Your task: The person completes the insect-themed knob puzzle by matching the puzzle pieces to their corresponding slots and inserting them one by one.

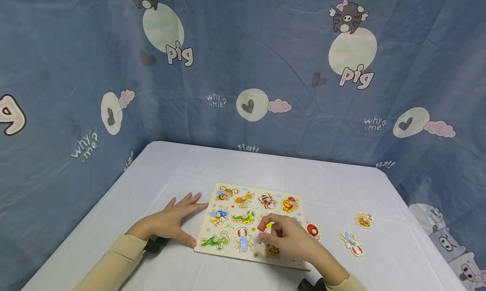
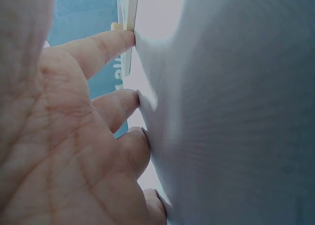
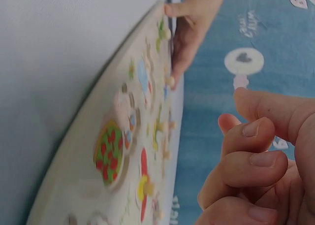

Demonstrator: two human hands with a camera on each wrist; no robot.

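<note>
A wooden knob puzzle board [image 1: 250,228] with insect pictures lies on the white table. My left hand [image 1: 167,221] rests beside its left edge, fingers spread; the thumb and a fingertip touch the board. Above the board's lower right part hovers my right hand [image 1: 290,236], its fingers bent. In the right wrist view the thumb [image 3: 266,109] stands apart from the curled fingers [image 3: 246,166], with nothing between them. Below it are a red-and-yellow piece [image 3: 144,188] with a knob and a picture with red spots on green [image 3: 109,153]. The right hand hides part of the board.
Right of the board lie a red ladybug piece [image 1: 313,230] close to its edge, a blue beetle piece [image 1: 352,243] with red pincers, and a spotted piece [image 1: 364,219]. A blue patterned curtain [image 1: 243,63] hangs behind and beside the table [image 1: 182,164].
</note>
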